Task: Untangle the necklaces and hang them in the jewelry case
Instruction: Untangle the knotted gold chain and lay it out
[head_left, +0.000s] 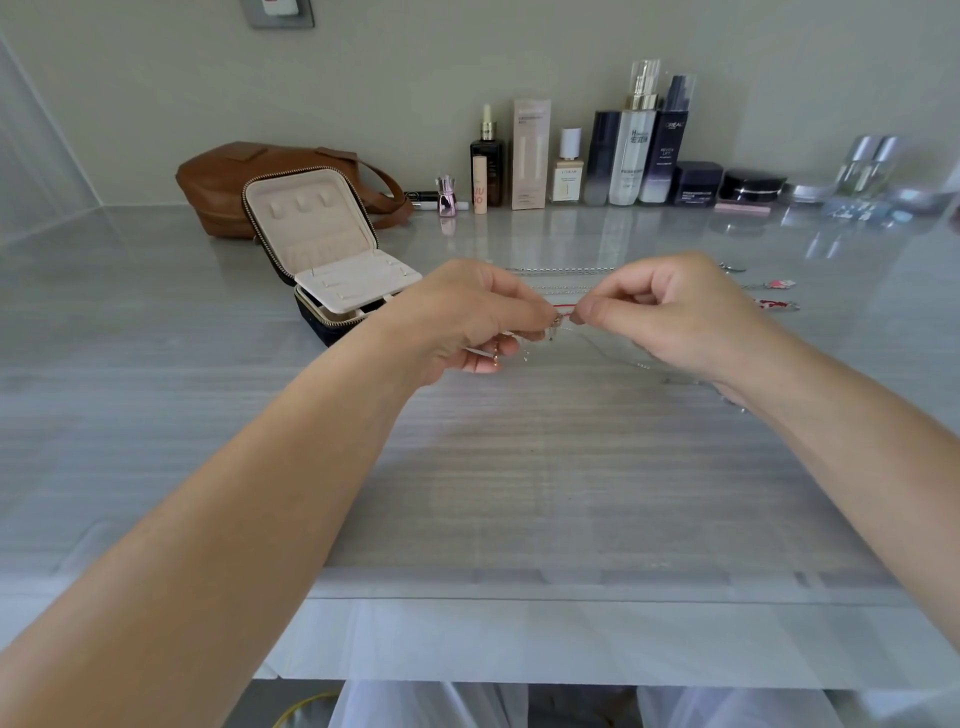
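We see a fine necklace (557, 323), part red cord and part silvery chain, raised just above the table (519, 467) between two hands. The left hand (467, 317) has its fingers curled and pinches the chain end, small links dangling below its fingertips. The right hand (670, 312) nips the red cord between thumb and forefinger, its other fingers folded in. The two hands nearly meet at the pinch. A thin chain trails off under the right hand onto the tabletop.

Just beyond the hands we make out a silver chain (561, 269) laid straight, and to the right two pieces with red pendants (779, 284).

The jewelry case (322, 244) stands open to the left, its cream-lined lid upright. Behind it lies a brown leather bag (223, 182), and cosmetic bottles (628, 156) line the wall.
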